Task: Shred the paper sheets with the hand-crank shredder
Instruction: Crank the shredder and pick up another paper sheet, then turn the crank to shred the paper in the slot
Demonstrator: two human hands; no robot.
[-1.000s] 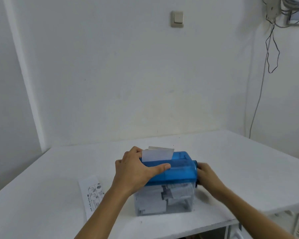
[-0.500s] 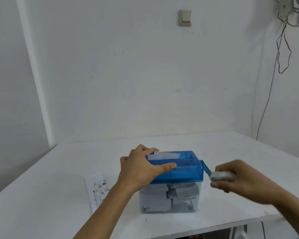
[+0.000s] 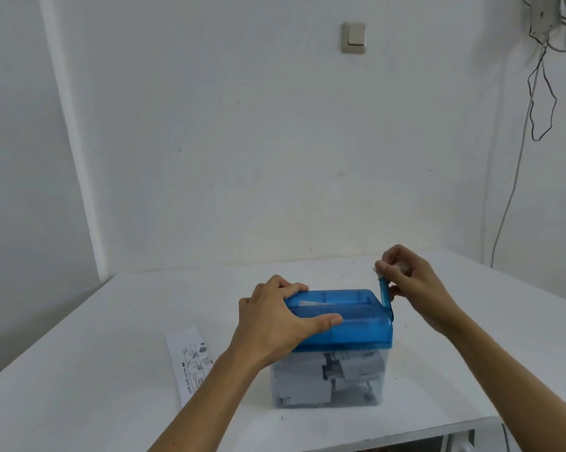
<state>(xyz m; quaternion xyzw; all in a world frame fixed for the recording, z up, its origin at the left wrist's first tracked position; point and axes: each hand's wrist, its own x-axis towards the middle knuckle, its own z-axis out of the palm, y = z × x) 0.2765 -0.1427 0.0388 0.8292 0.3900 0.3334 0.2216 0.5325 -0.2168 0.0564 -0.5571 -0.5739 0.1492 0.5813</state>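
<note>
Left hand (image 3: 276, 324): clamped over shredder lid (image 3: 347, 324)
Right hand (image 3: 412, 285): pinching upright crank handle (image 3: 384, 290)
Sheet (image 3: 311, 303): barely showing in slot

The left hand (image 3: 275, 324) covers the left end of the shredder's blue lid (image 3: 350, 324). The crank knob (image 3: 393, 268) is mostly hidden inside the right hand (image 3: 412, 282) and blurred. Print on the leaflet (image 3: 190, 363) is too small to read.

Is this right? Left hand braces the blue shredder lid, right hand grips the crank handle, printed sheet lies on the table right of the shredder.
One error: in the head view the printed sheet lies on the table left of the shredder, not right. The left hand braces the blue shredder lid and the right hand grips the crank handle.
</note>
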